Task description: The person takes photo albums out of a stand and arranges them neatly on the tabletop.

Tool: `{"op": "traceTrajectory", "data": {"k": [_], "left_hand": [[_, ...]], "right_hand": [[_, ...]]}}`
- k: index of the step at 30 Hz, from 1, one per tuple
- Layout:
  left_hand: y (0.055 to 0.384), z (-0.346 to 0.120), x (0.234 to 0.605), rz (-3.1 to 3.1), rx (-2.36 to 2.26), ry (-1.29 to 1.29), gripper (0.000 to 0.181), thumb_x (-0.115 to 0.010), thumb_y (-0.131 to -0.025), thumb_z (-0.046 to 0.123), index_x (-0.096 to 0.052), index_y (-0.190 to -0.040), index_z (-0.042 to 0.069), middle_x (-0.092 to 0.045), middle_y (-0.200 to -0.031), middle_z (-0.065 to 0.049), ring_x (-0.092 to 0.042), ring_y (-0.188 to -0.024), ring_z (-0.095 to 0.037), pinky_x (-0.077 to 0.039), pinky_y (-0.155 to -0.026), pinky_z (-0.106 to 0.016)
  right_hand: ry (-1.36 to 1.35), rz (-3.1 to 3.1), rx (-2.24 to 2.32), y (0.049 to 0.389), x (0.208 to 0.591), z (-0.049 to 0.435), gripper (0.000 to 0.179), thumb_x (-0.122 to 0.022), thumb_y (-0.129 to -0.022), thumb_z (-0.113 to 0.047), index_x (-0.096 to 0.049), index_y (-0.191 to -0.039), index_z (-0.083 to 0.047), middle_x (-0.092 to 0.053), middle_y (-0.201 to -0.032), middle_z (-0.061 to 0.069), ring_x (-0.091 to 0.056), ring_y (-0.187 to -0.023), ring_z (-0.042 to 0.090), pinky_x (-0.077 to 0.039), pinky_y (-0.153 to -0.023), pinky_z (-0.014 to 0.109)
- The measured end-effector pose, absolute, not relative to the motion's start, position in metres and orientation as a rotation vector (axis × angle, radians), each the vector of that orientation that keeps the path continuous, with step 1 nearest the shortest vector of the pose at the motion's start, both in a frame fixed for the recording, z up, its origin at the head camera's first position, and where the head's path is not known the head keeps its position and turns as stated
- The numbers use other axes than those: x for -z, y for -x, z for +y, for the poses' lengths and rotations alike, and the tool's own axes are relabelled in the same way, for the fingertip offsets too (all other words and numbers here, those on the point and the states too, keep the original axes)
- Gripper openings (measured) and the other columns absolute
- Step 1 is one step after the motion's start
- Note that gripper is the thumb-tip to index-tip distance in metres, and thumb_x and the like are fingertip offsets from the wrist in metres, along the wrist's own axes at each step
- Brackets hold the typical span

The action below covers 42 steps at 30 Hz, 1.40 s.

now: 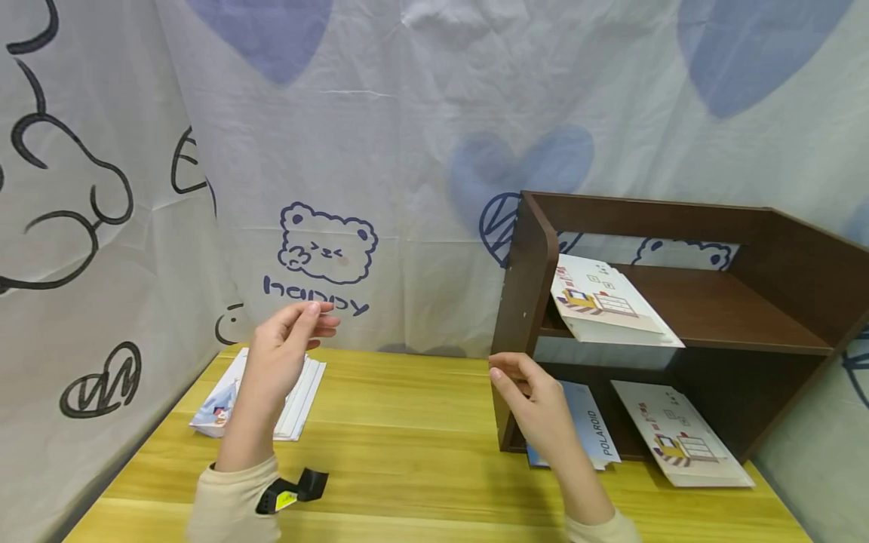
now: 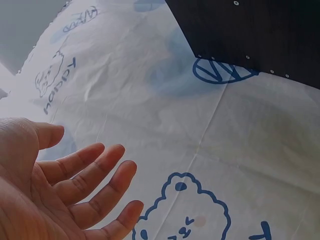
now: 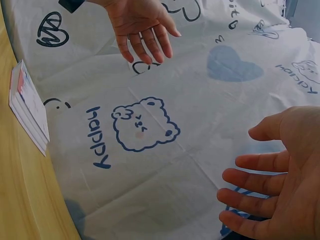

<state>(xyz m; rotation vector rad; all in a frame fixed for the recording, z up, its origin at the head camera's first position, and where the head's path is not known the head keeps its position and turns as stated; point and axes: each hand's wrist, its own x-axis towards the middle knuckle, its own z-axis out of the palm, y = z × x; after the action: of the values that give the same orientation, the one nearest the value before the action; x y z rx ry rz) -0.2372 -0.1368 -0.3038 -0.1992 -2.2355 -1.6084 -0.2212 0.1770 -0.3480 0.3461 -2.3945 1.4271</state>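
My left hand (image 1: 288, 343) is raised above the left side of the table, its fingers relaxed and nothing in them. Below and behind it lies a stack of white booklets (image 1: 308, 396) with a blue picture on the cover. My right hand (image 1: 536, 403) hovers just left of the brown shelf (image 1: 519, 302), fingers loosely bent and holding nothing. On the upper board a stack of cream booklets (image 1: 604, 302) juts over the front edge. On the lower level lie blue POLAROID booklets (image 1: 587, 426) and another cream stack (image 1: 682, 437).
The wooden table (image 1: 407, 452) spreads under both hands. A white printed cloth (image 1: 421, 188) hangs behind it and along the left side. A black strap (image 1: 292, 490) circles the left wrist over the sleeve.
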Motion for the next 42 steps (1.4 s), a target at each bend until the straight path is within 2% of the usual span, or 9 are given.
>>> {"op": "traceTrajectory", "data": {"k": [7, 14, 19, 25, 30, 33, 39, 41, 42], "left_hand": [[0.238, -0.125, 0.302, -2.221, 1.639, 0.255, 0.046, -0.041, -0.103, 0.043, -0.062, -0.121, 0.007, -0.07, -0.111, -0.012, -0.066, -0.095, -0.005, -0.053, -0.089, -0.031], [0.239, -0.115, 0.302, -2.192, 1.68, 0.288, 0.044, -0.042, -0.103, 0.042, -0.063, -0.12, 0.007, -0.071, -0.111, -0.012, -0.067, -0.094, -0.007, -0.053, -0.088, -0.03], [0.238, -0.105, 0.303, -2.166, 1.715, 0.311, 0.042, -0.043, -0.104, 0.04, -0.063, -0.12, 0.007, -0.071, -0.111, -0.013, -0.067, -0.095, -0.007, -0.053, -0.088, -0.029], [0.236, -0.093, 0.303, -2.13, 1.791, 0.311, 0.038, -0.044, -0.104, 0.036, -0.064, -0.117, 0.007, -0.071, -0.109, -0.014, -0.067, -0.095, -0.01, -0.053, -0.089, -0.031], [0.236, -0.084, 0.304, -2.086, 1.85, 0.324, 0.038, -0.044, -0.104, 0.035, -0.065, -0.116, 0.006, -0.071, -0.108, -0.016, -0.068, -0.096, -0.014, -0.053, -0.091, -0.034], [0.235, -0.079, 0.304, -2.058, 1.882, 0.332, 0.037, -0.044, -0.104, 0.033, -0.065, -0.116, 0.005, -0.071, -0.107, -0.015, -0.068, -0.095, -0.014, -0.053, -0.091, -0.036], [0.237, -0.07, 0.305, -2.009, 1.938, 0.339, 0.034, -0.044, -0.105, 0.029, -0.065, -0.115, 0.004, -0.071, -0.106, -0.016, -0.069, -0.093, -0.015, -0.054, -0.088, -0.035], [0.238, -0.067, 0.306, -1.994, 1.961, 0.345, 0.034, -0.044, -0.105, 0.029, -0.065, -0.115, 0.004, -0.071, -0.106, -0.015, -0.069, -0.094, -0.016, -0.054, -0.088, -0.035], [0.238, -0.065, 0.307, -1.984, 1.975, 0.347, 0.034, -0.044, -0.105, 0.029, -0.065, -0.115, 0.005, -0.071, -0.106, -0.015, -0.069, -0.094, -0.017, -0.054, -0.088, -0.035]], "right_hand": [[-0.314, -2.419, -1.328, 0.217, 0.345, 0.189, 0.025, -0.059, -0.098, -0.03, -0.067, -0.116, -0.015, -0.071, -0.114, 0.003, -0.064, -0.106, 0.019, -0.053, -0.081, 0.022], [-0.264, -2.454, -1.219, 0.211, 0.34, 0.201, 0.028, -0.056, -0.099, -0.033, -0.066, -0.117, -0.014, -0.072, -0.112, 0.002, -0.064, -0.105, 0.019, -0.054, -0.084, 0.027], [-0.251, -2.461, -1.181, 0.207, 0.336, 0.212, 0.03, -0.054, -0.1, -0.035, -0.066, -0.118, -0.014, -0.072, -0.112, 0.002, -0.064, -0.103, 0.018, -0.054, -0.081, 0.024], [-0.213, -2.456, -1.177, 0.204, 0.332, 0.228, 0.03, -0.052, -0.101, -0.038, -0.065, -0.12, -0.019, -0.071, -0.113, 0.002, -0.062, -0.098, 0.003, -0.052, -0.082, 0.018], [-0.21, -2.397, -1.222, 0.204, 0.331, 0.239, 0.029, -0.051, -0.102, -0.032, -0.065, -0.119, -0.013, -0.072, -0.11, 0.008, -0.061, -0.094, -0.009, -0.048, -0.082, 0.008], [-0.19, -2.377, -1.239, 0.203, 0.331, 0.245, 0.03, -0.05, -0.102, -0.032, -0.064, -0.12, -0.012, -0.072, -0.11, 0.01, -0.061, -0.094, -0.011, -0.047, -0.082, 0.005], [-0.157, -2.355, -1.227, 0.203, 0.333, 0.253, 0.033, -0.048, -0.103, -0.033, -0.063, -0.121, -0.01, -0.071, -0.111, 0.012, -0.059, -0.092, -0.013, -0.051, -0.077, 0.009], [-0.158, -2.332, -1.217, 0.205, 0.335, 0.257, 0.032, -0.048, -0.103, -0.032, -0.063, -0.121, -0.009, -0.072, -0.11, 0.011, -0.059, -0.091, -0.013, -0.052, -0.076, 0.01], [-0.156, -2.321, -1.218, 0.205, 0.335, 0.258, 0.032, -0.049, -0.103, -0.031, -0.063, -0.12, -0.009, -0.073, -0.107, 0.005, -0.06, -0.09, -0.012, -0.052, -0.076, 0.011]]}}
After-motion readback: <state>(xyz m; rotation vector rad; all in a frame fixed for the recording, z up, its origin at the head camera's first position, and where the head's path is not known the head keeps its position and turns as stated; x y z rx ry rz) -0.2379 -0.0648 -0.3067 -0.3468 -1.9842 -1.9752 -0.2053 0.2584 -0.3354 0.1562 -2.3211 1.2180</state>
